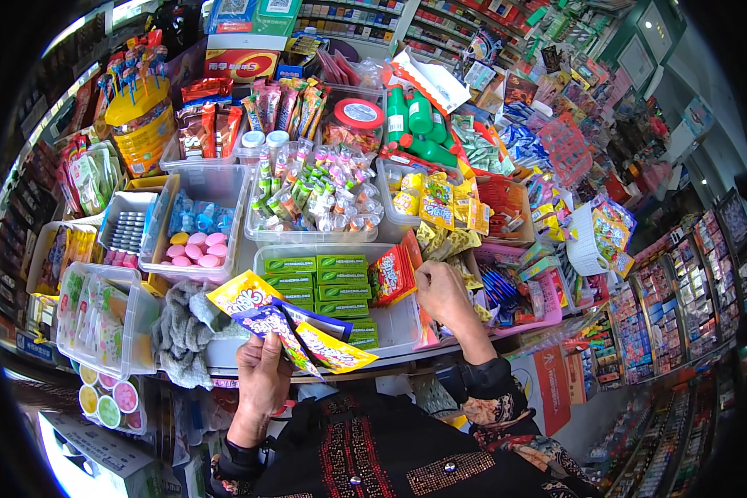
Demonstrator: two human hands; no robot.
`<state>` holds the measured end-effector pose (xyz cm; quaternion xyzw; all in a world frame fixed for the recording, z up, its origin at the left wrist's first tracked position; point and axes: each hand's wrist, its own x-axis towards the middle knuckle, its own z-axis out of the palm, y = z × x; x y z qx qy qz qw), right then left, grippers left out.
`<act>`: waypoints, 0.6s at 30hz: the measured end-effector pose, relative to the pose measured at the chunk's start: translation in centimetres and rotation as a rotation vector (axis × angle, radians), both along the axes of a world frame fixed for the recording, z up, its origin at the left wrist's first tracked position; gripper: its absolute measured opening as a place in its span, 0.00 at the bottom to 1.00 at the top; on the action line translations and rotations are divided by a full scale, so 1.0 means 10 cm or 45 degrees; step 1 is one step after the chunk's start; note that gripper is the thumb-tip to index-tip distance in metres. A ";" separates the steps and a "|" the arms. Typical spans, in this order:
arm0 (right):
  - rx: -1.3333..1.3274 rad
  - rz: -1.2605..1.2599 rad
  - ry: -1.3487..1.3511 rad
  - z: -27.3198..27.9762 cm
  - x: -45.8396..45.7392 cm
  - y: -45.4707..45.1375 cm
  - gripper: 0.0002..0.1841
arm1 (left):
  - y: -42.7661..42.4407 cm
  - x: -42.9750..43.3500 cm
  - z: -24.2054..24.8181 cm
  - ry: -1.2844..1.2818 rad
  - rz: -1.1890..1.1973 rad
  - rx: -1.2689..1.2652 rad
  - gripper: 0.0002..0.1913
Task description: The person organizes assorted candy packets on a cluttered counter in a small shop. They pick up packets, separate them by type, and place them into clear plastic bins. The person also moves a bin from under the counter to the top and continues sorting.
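Several yellow and purple candy packets [274, 324] are fanned out in my left hand [264, 370], the thumb pressed on top, in front of the counter's near edge. My right hand [443, 292] is bent at the right end of a clear plastic bin, beside a row of red candy packets [393, 274]. Its fingertips are curled and turned away, so I cannot tell whether they grip anything. Stacked green boxes [343, 292] fill the middle of that bin. Yellow-green wrapped packets [451, 241] lie just beyond the right hand.
A grey cloth [183, 333] hangs over the counter edge at left. Behind stand tubs of pink candies [196, 250] and small capped candies [314, 187], and green bottles [420, 115]. A pink basket [548, 302] and a white basket [582, 243] stand at right.
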<state>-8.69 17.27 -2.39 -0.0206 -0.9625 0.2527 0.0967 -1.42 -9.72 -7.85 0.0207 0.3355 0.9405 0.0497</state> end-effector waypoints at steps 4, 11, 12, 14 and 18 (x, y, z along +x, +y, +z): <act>0.020 -0.007 -0.024 0.01 -0.02 0.00 0.08 | 0.02 0.01 0.01 0.005 0.028 -0.033 0.11; -0.027 -0.071 -0.038 0.02 -0.08 -0.03 0.07 | 0.05 0.00 0.00 -0.006 0.042 -0.065 0.11; -0.017 -0.086 -0.011 0.03 -0.08 -0.03 0.06 | 0.05 0.00 -0.01 0.011 0.041 -0.052 0.10; -0.004 -0.121 0.062 0.09 -0.06 -0.05 0.05 | 0.04 0.00 -0.01 0.016 0.018 -0.036 0.10; 0.048 -0.156 0.313 0.35 0.07 -0.03 0.04 | 0.03 0.02 -0.02 -0.036 0.008 -0.013 0.10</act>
